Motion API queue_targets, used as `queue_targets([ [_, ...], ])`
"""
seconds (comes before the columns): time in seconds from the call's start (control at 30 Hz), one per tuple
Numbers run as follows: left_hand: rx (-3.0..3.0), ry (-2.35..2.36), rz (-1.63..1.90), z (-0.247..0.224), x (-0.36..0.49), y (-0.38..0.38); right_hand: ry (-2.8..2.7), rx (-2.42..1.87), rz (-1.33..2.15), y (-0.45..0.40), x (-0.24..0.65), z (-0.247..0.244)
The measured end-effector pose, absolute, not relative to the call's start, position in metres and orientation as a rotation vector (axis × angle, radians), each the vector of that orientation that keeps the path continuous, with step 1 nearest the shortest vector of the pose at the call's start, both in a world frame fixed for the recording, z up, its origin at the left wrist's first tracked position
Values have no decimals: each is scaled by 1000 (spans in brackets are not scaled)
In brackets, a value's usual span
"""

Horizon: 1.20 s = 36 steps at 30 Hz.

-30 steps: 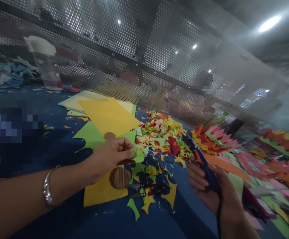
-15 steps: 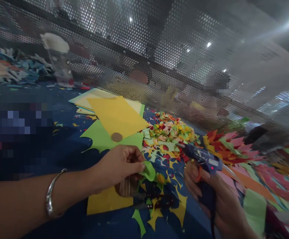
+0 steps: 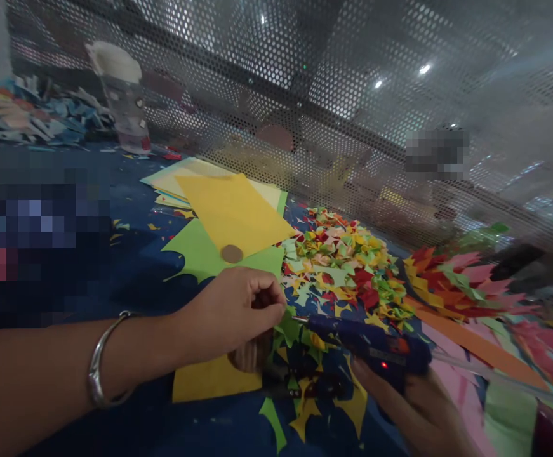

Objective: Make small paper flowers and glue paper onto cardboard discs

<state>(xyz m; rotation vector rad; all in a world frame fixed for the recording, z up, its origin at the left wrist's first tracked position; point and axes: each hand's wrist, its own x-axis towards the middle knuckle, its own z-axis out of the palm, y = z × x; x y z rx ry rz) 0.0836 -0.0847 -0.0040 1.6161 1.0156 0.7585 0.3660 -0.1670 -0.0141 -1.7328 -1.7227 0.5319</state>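
Note:
My left hand (image 3: pixel 247 311), a bangle on its wrist, pinches a small green paper piece (image 3: pixel 287 330) between thumb and fingers; the fingers partly hide it. My right hand (image 3: pixel 400 393) grips a blue glue gun (image 3: pixel 371 343) with a lit red light. Its nozzle points left and comes up to the green paper, though I cannot tell if they touch. Under my left hand lie a yellow sheet (image 3: pixel 209 382) and a brown striped round thing (image 3: pixel 248 357). Below the glue gun, dark scissors (image 3: pixel 305 384), partly hidden, lie among paper offcuts.
Beyond my left hand are a yellow sheet (image 3: pixel 238 212) with a brown disc (image 3: pixel 232 254) on it and a cut green sheet (image 3: pixel 188 251). A heap of small paper pieces (image 3: pixel 347 254) lies behind the glue gun. Layered paper petals (image 3: pixel 466 279) stand right; a lidded cup (image 3: pixel 126 101) stands far left.
The glue gun has swung left and down, bringing its nozzle to the green paper. My left hand still pinches that piece. The whole view has shifted slightly.

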Motion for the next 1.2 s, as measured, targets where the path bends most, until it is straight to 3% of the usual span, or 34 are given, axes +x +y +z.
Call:
queue_targets([
  [0.4, 1761, 1029, 729, -2, 82, -88, -2027, -1675, 304, -170, 379, -21],
  [0.8, 1784, 1037, 715, -3, 83, -88, -2027, -1648, 423, -167, 351, -10],
  [1.2, 1782, 1031, 674, -1, 82, -87, -1960, -1705, 170, -174, 362, -24],
])
